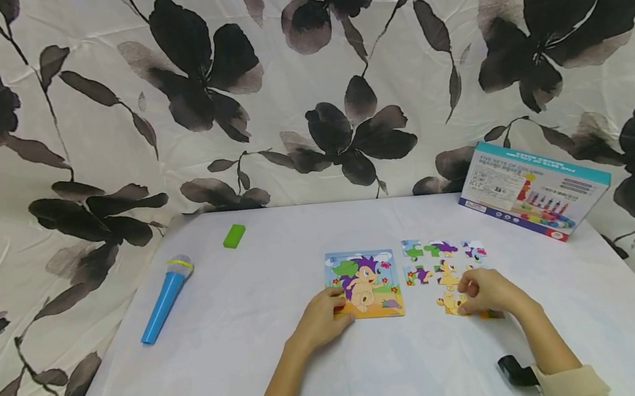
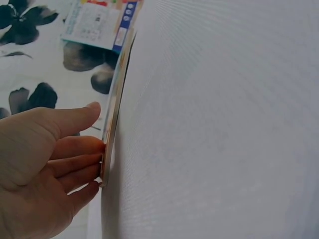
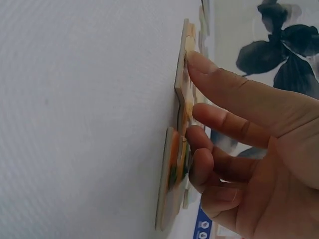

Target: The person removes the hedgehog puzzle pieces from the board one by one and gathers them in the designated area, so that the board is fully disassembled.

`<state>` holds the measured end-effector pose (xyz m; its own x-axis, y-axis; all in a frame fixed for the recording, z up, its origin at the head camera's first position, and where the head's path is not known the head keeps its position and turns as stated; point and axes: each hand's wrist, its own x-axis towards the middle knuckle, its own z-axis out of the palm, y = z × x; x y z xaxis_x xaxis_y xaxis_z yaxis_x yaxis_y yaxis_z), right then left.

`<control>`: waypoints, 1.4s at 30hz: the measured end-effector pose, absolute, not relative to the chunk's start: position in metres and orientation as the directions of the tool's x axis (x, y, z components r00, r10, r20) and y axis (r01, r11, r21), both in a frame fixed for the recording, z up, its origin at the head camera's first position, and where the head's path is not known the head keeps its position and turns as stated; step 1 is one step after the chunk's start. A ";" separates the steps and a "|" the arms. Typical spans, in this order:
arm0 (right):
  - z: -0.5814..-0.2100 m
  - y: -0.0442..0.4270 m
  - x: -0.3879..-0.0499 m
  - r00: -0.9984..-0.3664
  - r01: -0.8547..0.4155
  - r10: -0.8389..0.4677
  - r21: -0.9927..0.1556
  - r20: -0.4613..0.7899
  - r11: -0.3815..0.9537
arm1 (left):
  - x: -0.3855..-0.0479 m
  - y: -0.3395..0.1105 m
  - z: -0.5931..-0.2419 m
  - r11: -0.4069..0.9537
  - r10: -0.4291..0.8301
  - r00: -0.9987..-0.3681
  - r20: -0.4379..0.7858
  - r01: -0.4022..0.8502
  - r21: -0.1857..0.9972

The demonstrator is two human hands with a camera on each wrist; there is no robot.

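Observation:
A square hedgehog picture board (image 1: 386, 302) lies on the white table in the head view. My left hand (image 1: 323, 316) rests at its left edge; in the left wrist view the fingers (image 2: 82, 169) touch the edge of the board with the thumb apart from them. To the right, loose hedgehog puzzle pieces (image 1: 447, 274) lie in rough rows. My right hand (image 1: 492, 290) is over the lower right pieces. In the right wrist view its thumb touches a puzzle piece (image 3: 182, 64), the index fingertip is close by, and the other fingers are bent. My hand hides some pieces.
A blue toy microphone (image 1: 167, 305) and a green block (image 1: 234, 236) lie on the left of the table. At the back right stands a tilted toy box (image 1: 533, 191). Behind the table hangs a floral cloth (image 1: 280, 84).

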<state>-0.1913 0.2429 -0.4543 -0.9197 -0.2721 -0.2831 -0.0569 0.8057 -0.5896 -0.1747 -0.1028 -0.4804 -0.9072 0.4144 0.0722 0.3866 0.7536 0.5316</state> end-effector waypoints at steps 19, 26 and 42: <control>-0.456 0.259 -0.175 -0.919 -0.068 -0.289 -0.615 -0.267 0.786 | -0.175 -0.103 -0.479 0.751 0.417 -0.905 0.082 0.394 0.531; -0.454 0.261 -0.171 -0.910 -0.060 -0.298 -0.620 -0.288 0.782 | -0.175 -0.102 -0.478 0.752 0.415 -0.907 0.072 0.387 0.533; -0.453 0.264 -0.171 -0.904 -0.101 -0.336 -0.629 -0.265 0.771 | -0.174 -0.102 -0.479 0.758 0.411 -0.910 0.057 0.376 0.532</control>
<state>-0.1712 0.2636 -0.4534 -0.9039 -0.3355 -0.2653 -0.1015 0.7707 -0.6291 -0.1742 -0.1016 -0.4790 -0.9097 0.4114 0.0573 0.3765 0.7584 0.5321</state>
